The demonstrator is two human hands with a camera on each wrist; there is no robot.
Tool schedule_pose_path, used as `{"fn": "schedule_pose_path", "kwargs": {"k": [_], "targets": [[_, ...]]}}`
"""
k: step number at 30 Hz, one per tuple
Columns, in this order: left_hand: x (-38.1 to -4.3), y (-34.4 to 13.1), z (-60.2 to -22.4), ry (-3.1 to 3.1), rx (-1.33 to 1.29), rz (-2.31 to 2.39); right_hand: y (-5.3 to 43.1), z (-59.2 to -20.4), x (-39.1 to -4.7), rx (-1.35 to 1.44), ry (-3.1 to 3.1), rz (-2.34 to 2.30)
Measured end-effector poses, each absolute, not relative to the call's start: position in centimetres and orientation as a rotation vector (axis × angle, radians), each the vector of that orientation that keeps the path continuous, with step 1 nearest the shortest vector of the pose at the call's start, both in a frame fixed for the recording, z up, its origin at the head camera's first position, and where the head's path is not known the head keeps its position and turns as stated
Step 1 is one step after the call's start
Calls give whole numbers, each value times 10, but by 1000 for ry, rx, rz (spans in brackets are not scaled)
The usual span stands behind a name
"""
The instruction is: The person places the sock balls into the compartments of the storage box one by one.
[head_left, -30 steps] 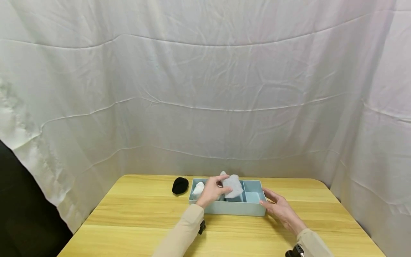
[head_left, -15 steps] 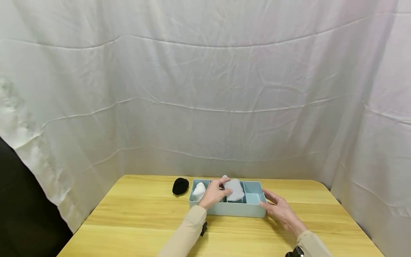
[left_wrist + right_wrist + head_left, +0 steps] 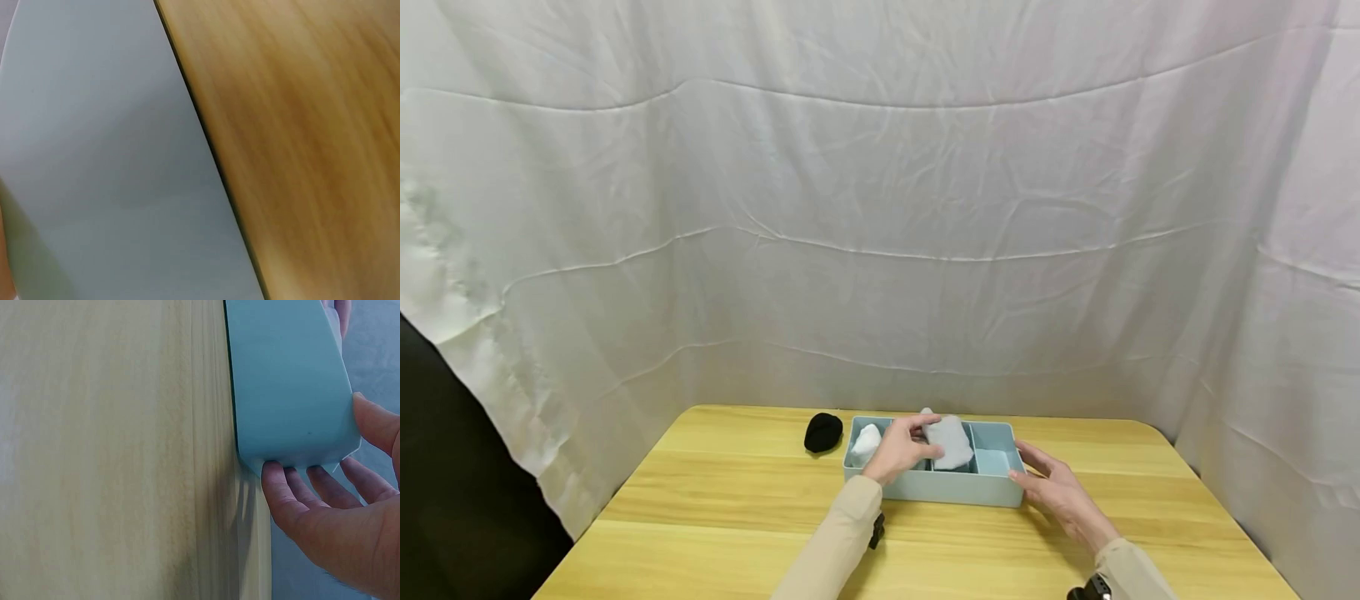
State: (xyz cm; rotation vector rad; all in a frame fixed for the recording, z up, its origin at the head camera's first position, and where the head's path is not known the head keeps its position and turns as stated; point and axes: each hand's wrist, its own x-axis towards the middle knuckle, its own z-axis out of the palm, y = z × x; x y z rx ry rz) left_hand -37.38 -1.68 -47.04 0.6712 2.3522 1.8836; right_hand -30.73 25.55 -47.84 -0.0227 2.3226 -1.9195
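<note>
A light blue divided box (image 3: 955, 490) stands near the table's back edge. My left hand (image 3: 901, 451) reaches over it, thumb and fingers pinching the left side of a light grey, sock-like folded cloth (image 3: 951, 442). That cloth sits in the third compartment from the left, partly above the rim. A white crumpled cloth (image 3: 867, 441) lies in the leftmost compartment; the one beside it is mostly hidden by my left hand. My right hand (image 3: 1062, 492) grips the box's right end. In the right wrist view, its thumb touches the rim and the fingers (image 3: 284, 494) press the end wall.
A black rolled cloth (image 3: 823, 433) lies on the wooden table (image 3: 715, 500), left of the box. The rightmost compartment (image 3: 992, 461) shows its floor. Pale curtains (image 3: 880, 292) hang behind and at both sides of the table.
The grey cloth has moved down and slightly right into its compartment, the left hand following it. The right hand stays at the box's right end.
</note>
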Motion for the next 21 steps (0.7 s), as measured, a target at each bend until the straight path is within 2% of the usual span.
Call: {"fn": "schedule_pose_path", "kwargs": {"k": [9, 21], "targets": [[-373, -15, -470, 2358, 677, 1827, 255, -479, -307, -30, 2332, -1931], [-373, -17, -468, 2378, 683, 1994, 253, -475, -306, -42, 2315, -1930]]}}
